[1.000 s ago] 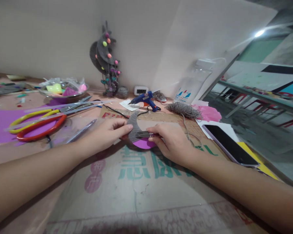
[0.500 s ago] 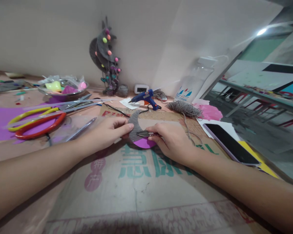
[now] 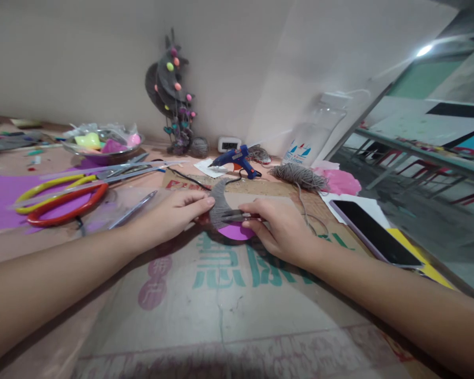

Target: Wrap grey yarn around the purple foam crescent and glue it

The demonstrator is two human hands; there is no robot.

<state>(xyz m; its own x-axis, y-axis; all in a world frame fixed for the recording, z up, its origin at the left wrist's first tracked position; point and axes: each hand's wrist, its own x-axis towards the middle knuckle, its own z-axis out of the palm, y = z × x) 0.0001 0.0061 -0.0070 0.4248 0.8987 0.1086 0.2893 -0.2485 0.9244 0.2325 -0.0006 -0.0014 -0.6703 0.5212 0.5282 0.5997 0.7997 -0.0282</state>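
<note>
A crescent (image 3: 220,202) wrapped in grey yarn, with purple paper (image 3: 237,231) showing along its lower edge, is between my hands above the cardboard. My left hand (image 3: 184,208) pinches its left edge between thumb and fingers. In my right hand (image 3: 278,223) is a small pair of dark-bladed snips (image 3: 234,215), pointing left. Their tips lie over the lower part of the wrapped yarn, and the blades look slightly apart. Whether a strand sits between them is too small to tell.
Behind the crescent lie a blue glue gun (image 3: 237,158) and a grey yarn skein (image 3: 299,177). Red-and-yellow-handled scissors (image 3: 69,205) and a pen (image 3: 133,209) are on the left. A phone (image 3: 375,231) rests at right, near a water bottle (image 3: 314,129). Printed cardboard (image 3: 221,316) covers the front.
The snips' blades, pressed together before, now look slightly apart over the yarn. Both hands keep nearly the same place and grip; the view has shifted very slightly.
</note>
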